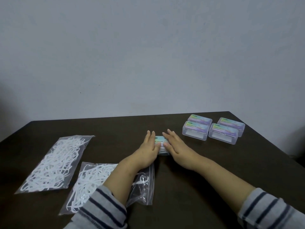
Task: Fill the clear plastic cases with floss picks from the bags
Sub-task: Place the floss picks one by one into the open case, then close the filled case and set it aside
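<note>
Two hands flanked one case [160,143] at table [189,171] centre: left hand [149,148] and right hand [175,146] pressed it with straight fingers. Label partly read "FLOSS PICKS". Four cases [212,128] far right; two bags [54,162] near left.

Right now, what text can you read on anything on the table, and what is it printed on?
"FLOSS PICKS", partly legible: label of the clear plastic case between the left hand and right hand.
Four stacked-side cases: label print too small and blurred to read.
Two floss pick bags: no text visible.
</note>
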